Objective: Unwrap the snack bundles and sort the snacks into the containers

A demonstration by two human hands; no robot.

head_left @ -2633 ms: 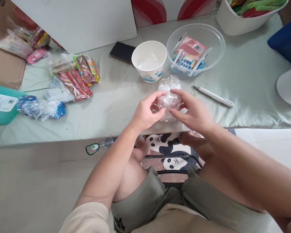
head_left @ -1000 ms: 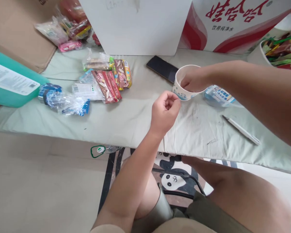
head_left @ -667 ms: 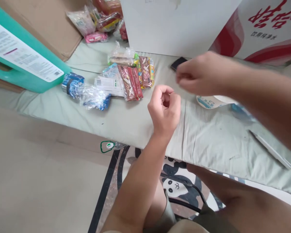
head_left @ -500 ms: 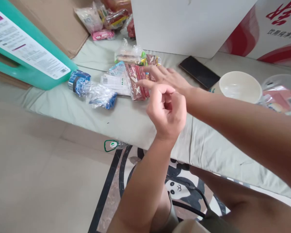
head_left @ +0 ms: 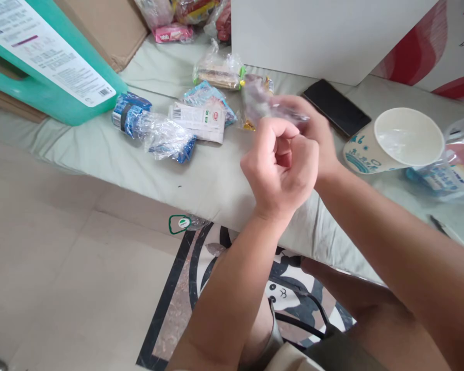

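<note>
My left hand point(head_left: 281, 167) is raised in the middle, fingers curled to the thumb; what it holds, if anything, is hidden. Just behind it, partly covered, my right hand point(head_left: 320, 131) is closed on a brownish snack packet point(head_left: 258, 100), smeared by motion. Left of the packet lie a white printed packet point(head_left: 201, 121) and a light-blue one point(head_left: 212, 97). A clear bag with a pale snack point(head_left: 218, 76) sits behind them. Further left is a blue wrapped roll point(head_left: 130, 116) with crumpled clear plastic point(head_left: 168, 135).
A phone point(head_left: 337, 107) and a paper bowl point(head_left: 408, 136) stand to the right, with a clear plastic package point(head_left: 454, 165) beyond. A white box point(head_left: 317, 38) is behind. A green jug point(head_left: 83, 111) leans at left. The cushion's front edge drops to the floor point(head_left: 62, 247).
The red-brown packet has left the cushion with my right hand, which closed and drew back to the right. My left hand stays curled. The view has shifted slightly.
</note>
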